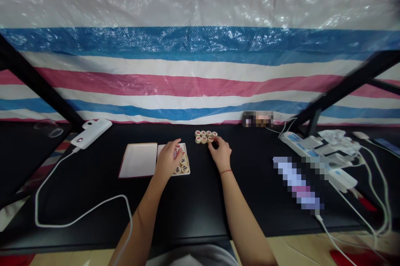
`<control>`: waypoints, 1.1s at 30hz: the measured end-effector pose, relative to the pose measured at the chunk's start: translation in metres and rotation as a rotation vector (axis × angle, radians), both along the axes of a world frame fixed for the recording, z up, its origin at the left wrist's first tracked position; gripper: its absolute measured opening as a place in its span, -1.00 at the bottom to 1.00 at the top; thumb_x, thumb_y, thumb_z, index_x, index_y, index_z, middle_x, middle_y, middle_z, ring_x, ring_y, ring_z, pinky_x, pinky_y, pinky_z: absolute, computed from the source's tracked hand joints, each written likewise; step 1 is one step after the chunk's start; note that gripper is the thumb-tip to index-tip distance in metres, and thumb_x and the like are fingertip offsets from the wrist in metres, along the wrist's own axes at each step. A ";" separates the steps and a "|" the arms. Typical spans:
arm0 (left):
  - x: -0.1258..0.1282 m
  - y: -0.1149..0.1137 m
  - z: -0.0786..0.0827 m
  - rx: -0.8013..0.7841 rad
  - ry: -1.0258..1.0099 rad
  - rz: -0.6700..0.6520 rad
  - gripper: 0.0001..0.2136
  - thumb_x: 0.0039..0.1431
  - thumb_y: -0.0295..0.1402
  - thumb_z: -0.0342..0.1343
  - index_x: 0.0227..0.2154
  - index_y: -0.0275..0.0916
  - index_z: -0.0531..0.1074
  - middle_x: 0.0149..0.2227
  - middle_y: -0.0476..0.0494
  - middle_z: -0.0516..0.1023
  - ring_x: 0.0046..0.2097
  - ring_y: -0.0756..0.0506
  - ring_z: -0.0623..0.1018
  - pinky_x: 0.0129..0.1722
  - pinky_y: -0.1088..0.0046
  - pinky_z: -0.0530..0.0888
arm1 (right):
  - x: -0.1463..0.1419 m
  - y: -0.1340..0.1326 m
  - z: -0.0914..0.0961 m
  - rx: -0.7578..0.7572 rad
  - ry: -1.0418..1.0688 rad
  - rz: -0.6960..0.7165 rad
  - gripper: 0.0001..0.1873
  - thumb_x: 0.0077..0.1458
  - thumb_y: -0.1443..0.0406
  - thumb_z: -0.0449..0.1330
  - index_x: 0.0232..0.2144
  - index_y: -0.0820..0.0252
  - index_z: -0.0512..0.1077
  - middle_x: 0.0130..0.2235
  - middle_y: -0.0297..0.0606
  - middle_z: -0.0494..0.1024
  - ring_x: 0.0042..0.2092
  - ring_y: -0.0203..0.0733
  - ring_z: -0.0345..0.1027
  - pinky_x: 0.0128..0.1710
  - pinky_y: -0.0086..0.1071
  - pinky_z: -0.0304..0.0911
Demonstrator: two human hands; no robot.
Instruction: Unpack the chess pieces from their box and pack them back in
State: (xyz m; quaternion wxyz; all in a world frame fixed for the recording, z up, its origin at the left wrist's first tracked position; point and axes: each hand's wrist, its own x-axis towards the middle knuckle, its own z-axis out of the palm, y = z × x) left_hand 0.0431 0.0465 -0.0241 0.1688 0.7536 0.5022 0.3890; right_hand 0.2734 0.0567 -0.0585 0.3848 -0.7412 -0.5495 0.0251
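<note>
My right hand (221, 152) has its thumb and fingers closed round a xiangqi piece (210, 139) at the right end of the front row. Beside and behind it, more round pale xiangqi pieces (204, 138) with red characters stand in two short rows on the black table. My left hand (169, 156) hovers over the white box (186, 161), thumb and fingers apart and loosely bent. Several xiangqi pieces (184, 168) with black characters, and one with a red mark, show in the box. The hand covers the box's left part.
The open lid (139, 160) lies left of the box. A white power bank (91, 133) with a cable is at the left. At the right are a blurred-out phone-like object (296, 184) and a power strip (308, 153) with chargers. A striped tarp (193, 66) hangs behind the table (193, 212).
</note>
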 end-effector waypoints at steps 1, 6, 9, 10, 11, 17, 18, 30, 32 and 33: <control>0.001 -0.001 0.002 0.007 0.030 0.001 -0.70 0.25 -0.38 -0.02 0.03 -0.19 0.36 -0.20 -0.12 0.54 -0.16 -0.08 0.53 -0.11 0.36 0.43 | -0.001 -0.001 0.002 0.036 0.003 -0.008 -0.74 0.06 0.19 0.13 -0.22 0.15 0.46 -0.24 -0.20 0.55 -0.23 -0.09 0.35 -0.20 -0.27 0.18; 0.007 -0.007 0.008 -0.044 0.298 0.131 -0.78 0.27 -0.37 -0.03 -0.15 -0.17 0.50 -0.21 -0.13 0.59 -0.11 -0.16 0.52 -0.07 0.25 0.35 | -0.018 -0.009 0.021 0.144 0.135 0.177 -0.72 0.16 0.16 0.06 -0.27 0.19 0.49 -0.33 -0.19 0.55 -0.30 -0.13 0.38 -0.21 -0.30 0.26; 0.008 -0.007 0.009 -0.110 0.428 0.160 -0.77 0.29 -0.31 -0.03 -0.24 -0.15 0.55 -0.20 -0.13 0.60 -0.06 -0.20 0.50 -0.06 0.21 0.30 | -0.040 -0.016 0.032 0.009 0.219 0.486 -0.70 0.26 0.16 0.00 -0.25 0.13 0.50 -0.30 -0.25 0.58 -0.30 -0.19 0.44 -0.22 -0.39 0.28; 0.008 -0.007 0.009 -0.130 0.451 0.150 -0.76 0.29 -0.30 -0.03 -0.26 -0.15 0.56 -0.20 -0.13 0.60 -0.06 -0.20 0.50 -0.06 0.21 0.29 | -0.047 -0.019 0.034 -0.043 0.208 0.564 -0.70 0.28 0.16 0.00 -0.26 0.12 0.50 -0.31 -0.27 0.58 -0.29 -0.20 0.45 -0.22 -0.41 0.27; 0.007 -0.006 0.009 -0.145 0.466 0.134 -0.76 0.29 -0.29 -0.03 -0.27 -0.15 0.56 -0.21 -0.13 0.60 -0.06 -0.20 0.50 -0.06 0.22 0.29 | -0.054 -0.020 0.035 -0.083 0.184 0.618 -0.70 0.29 0.16 -0.01 -0.26 0.11 0.50 -0.33 -0.29 0.57 -0.29 -0.21 0.46 -0.23 -0.42 0.27; 0.005 -0.004 0.006 -0.128 0.433 0.071 -0.82 0.24 -0.31 0.04 -0.39 -0.18 0.52 -0.29 -0.15 0.60 -0.14 -0.21 0.52 -0.11 0.23 0.29 | -0.071 -0.022 0.029 -0.087 0.078 0.661 -0.75 0.29 0.18 0.02 -0.17 0.12 0.44 -0.25 -0.25 0.57 -0.20 -0.17 0.46 -0.18 -0.39 0.28; 0.005 -0.004 0.005 -0.115 0.413 0.064 -0.82 0.23 -0.31 0.04 -0.40 -0.18 0.51 -0.32 -0.14 0.60 -0.17 -0.20 0.52 -0.12 0.24 0.30 | -0.071 -0.022 0.028 -0.084 0.074 0.659 -0.76 0.29 0.19 0.01 -0.16 0.12 0.44 -0.24 -0.24 0.57 -0.19 -0.17 0.46 -0.16 -0.38 0.29; 0.009 -0.004 0.006 -0.011 0.096 0.067 -0.84 0.18 -0.37 0.10 -0.17 -0.16 0.46 -0.16 -0.14 0.57 -0.13 -0.13 0.55 -0.08 0.29 0.40 | -0.073 -0.023 0.032 0.077 0.076 0.668 -0.73 0.07 0.37 0.12 -0.13 0.17 0.41 -0.16 -0.18 0.52 -0.11 -0.10 0.39 -0.08 -0.25 0.31; 0.010 -0.003 0.008 -0.017 -0.026 0.057 -0.84 0.20 -0.34 0.09 -0.17 -0.19 0.46 -0.18 -0.14 0.57 -0.17 -0.10 0.56 -0.11 0.34 0.45 | -0.075 -0.024 0.032 0.117 0.086 0.697 -0.70 0.07 0.34 0.16 -0.10 0.17 0.39 -0.12 -0.15 0.52 -0.08 -0.08 0.39 -0.06 -0.22 0.30; 0.011 -0.003 0.009 -0.031 -0.075 0.044 -0.85 0.21 -0.33 0.09 -0.19 -0.19 0.46 -0.20 -0.13 0.58 -0.19 -0.09 0.57 -0.13 0.36 0.47 | -0.076 -0.024 0.032 0.126 0.099 0.693 -0.71 0.09 0.32 0.16 -0.09 0.17 0.39 -0.12 -0.15 0.52 -0.09 -0.09 0.40 -0.06 -0.22 0.30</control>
